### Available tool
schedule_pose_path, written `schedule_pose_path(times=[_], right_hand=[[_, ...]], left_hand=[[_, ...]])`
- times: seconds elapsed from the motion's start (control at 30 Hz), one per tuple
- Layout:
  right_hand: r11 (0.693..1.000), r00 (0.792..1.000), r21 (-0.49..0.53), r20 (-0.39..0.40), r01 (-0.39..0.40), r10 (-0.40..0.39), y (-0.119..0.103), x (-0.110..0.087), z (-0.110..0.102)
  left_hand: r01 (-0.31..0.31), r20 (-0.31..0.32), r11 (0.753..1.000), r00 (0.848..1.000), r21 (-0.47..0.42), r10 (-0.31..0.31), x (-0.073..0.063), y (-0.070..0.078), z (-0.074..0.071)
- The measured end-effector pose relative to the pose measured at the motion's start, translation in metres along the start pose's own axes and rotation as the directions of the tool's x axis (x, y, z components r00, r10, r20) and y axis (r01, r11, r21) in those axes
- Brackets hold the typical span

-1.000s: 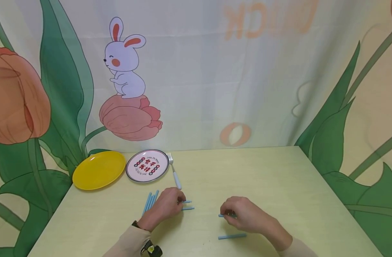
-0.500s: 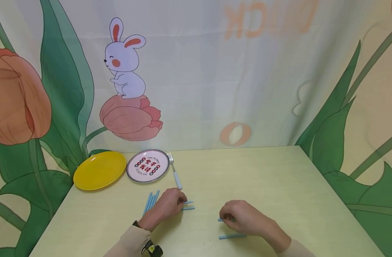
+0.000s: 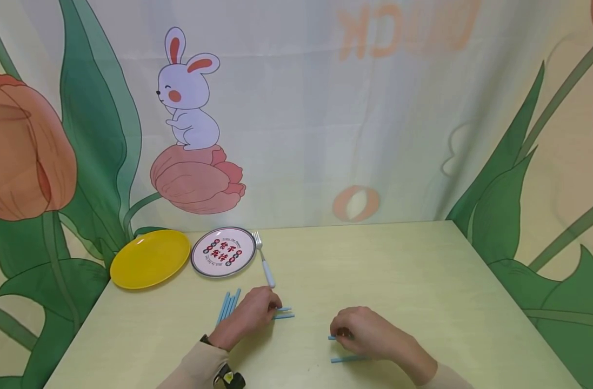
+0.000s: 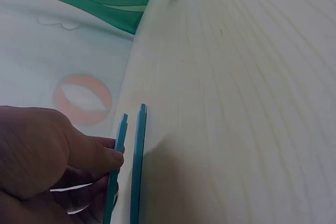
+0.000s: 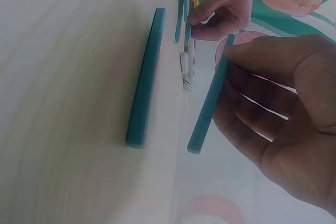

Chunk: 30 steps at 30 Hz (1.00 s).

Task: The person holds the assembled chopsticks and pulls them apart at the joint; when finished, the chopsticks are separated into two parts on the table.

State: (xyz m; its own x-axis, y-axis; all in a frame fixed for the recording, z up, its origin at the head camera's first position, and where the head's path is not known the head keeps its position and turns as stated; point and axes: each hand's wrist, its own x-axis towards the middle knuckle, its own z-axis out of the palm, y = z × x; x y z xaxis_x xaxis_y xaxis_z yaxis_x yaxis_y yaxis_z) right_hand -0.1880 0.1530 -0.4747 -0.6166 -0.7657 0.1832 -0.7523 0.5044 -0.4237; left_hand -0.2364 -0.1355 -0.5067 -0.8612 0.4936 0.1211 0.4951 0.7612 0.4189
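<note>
My left hand [image 3: 259,308] pinches a slim blue stick [image 4: 121,132] between thumb and fingers. This stick has a narrow peg at its tip, and a matching blue stick [image 4: 138,161] lies parallel right beside it. My right hand [image 3: 366,332] pinches a short blue stick [image 5: 210,100] with a blunt end by its upper part, its fingers curled behind. Nearer the person, another blunt blue stick [image 5: 147,77] lies on the table, partly behind the right hand in the head view. Left of the left wrist, several blue sticks [image 3: 228,307] lie side by side.
A yellow plate [image 3: 150,259] lies at the back left of the table [image 3: 398,270]. Next to it are a white plate [image 3: 223,252] with red lettering and a fork [image 3: 264,262] with a pale handle. A printed curtain [image 3: 296,108] hangs behind the table's back edge.
My right hand has moved slightly toward the person with its stick, nearer the lying one. The stick in my left hand has come a little closer to the stick beside it.
</note>
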Motion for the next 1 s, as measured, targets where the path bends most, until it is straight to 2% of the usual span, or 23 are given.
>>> schedule_pose_path(times=[0.2, 0.53, 0.8, 1.0], right_hand=[[1.000, 1.000, -0.017, 0.020, -0.006, 0.007, -0.003, 0.001, 0.000], [0.999, 0.997, -0.029, 0.070, -0.022, 0.024, -0.003, 0.002, 0.007], [0.999, 0.994, -0.024, 0.103, -0.044, 0.046, -0.004, 0.000, 0.010], [0.997, 0.990, -0.037, 0.124, -0.061, 0.065, -0.004, 0.000, 0.011]], left_hand=[[-0.017, -0.002, 1.000, 1.000, 0.002, 0.017, 0.000, -0.001, 0.001], [0.002, 0.020, 1.000, 1.000, -0.020, -0.002, -0.001, -0.002, 0.002], [-0.010, 0.017, 1.000, 1.000, -0.007, 0.010, -0.001, -0.004, 0.004], [0.010, 0.054, 0.999, 0.998, -0.032, -0.009, -0.001, -0.004, 0.004]])
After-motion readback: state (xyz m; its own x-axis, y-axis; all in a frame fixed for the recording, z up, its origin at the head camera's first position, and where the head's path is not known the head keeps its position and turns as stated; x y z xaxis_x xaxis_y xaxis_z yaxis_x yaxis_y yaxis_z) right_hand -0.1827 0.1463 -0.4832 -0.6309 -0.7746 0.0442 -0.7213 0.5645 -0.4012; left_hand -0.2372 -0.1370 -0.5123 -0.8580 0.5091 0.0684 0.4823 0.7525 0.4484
